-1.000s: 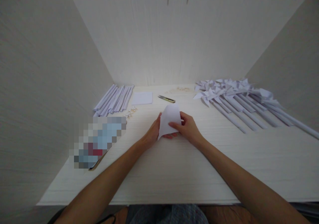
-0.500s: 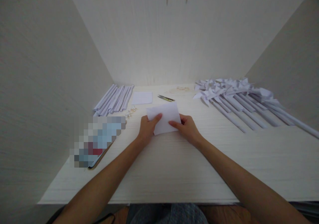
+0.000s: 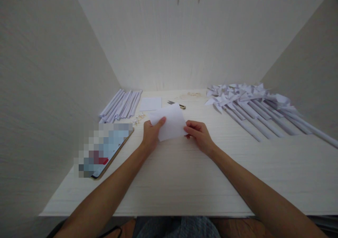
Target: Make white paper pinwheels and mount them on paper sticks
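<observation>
- We see the left hand [image 3: 151, 134] holding the left edge of a white rectangular sheet of paper [image 3: 170, 124], with the thumb on top and the other fingers hidden under it.
- The right hand [image 3: 198, 135] pinches the right lower corner of the same sheet, with the fingers curled close together.
- The sheet is between the two hands, tilted, with its far edge raised above the pale wooden table [image 3: 185, 181].
- Just behind the sheet lie small metal snips with a yellow handle [image 3: 180, 105], partly covered by the paper.
- Beyond the left hand rests a smaller flat white paper square [image 3: 150, 104], and farther to the left of it a row of rolled white paper sticks [image 3: 120, 105].
- Near the left hand, a little behind it, is a small heap of pale pins [image 3: 139, 118]; we cannot tell exactly what they are.
- To the left of the left hand lies a flat device with a blurred screen [image 3: 105, 148].
- Well apart from the right hand, on its right side, is a pile of white paper pinwheels on sticks [image 3: 248, 100].
</observation>
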`<state>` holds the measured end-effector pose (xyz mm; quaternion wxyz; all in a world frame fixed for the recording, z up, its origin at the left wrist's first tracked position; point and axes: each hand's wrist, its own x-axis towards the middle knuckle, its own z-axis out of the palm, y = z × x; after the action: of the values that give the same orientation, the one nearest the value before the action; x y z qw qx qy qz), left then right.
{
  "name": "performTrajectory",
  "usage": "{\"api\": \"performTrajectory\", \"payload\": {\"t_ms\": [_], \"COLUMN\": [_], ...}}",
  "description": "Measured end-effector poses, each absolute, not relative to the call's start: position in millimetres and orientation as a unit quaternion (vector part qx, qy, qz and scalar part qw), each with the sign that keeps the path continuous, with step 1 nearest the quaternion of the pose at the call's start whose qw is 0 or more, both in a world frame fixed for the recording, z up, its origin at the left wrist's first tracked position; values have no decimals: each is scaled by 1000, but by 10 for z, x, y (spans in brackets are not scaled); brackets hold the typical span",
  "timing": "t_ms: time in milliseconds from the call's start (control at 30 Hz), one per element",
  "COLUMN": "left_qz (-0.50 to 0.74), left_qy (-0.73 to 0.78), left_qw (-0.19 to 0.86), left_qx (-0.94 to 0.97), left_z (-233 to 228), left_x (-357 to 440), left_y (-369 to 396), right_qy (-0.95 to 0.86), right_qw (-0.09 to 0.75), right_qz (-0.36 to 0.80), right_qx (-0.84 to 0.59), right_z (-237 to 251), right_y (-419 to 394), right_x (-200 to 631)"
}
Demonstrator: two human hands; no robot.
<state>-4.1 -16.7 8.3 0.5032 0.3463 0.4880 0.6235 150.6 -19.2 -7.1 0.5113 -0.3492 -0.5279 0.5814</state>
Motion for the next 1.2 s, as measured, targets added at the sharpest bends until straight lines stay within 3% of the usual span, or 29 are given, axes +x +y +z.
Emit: {"api": "performTrajectory", "payload": {"t_ms": [200,567,833,1000,1200], "left_qz": [581,608,486,464,402], "left_qy": [482,403,406,436,389], "left_qw": [553,627,643,564,308], "left_qx": [353,273,431,526,769], "left_z": [61,211,113,32,18], "left_x": [24,-303,-96,-79,-73], "left_y": [-227,-27,-232,-230,-242], "right_qy": [-476,-405,-375,-352,-325], "right_qw": [429,450,454,472,517], "right_qz": [678,687,713,716,714], "right_qx": [-360,-402,-381,-375,-343], "right_z": [-128,-59,-40,-46,-36], "right_y": [-199,-200,-226,-203,-214], "right_x": [1479,1456,1420,1396,1360]}}
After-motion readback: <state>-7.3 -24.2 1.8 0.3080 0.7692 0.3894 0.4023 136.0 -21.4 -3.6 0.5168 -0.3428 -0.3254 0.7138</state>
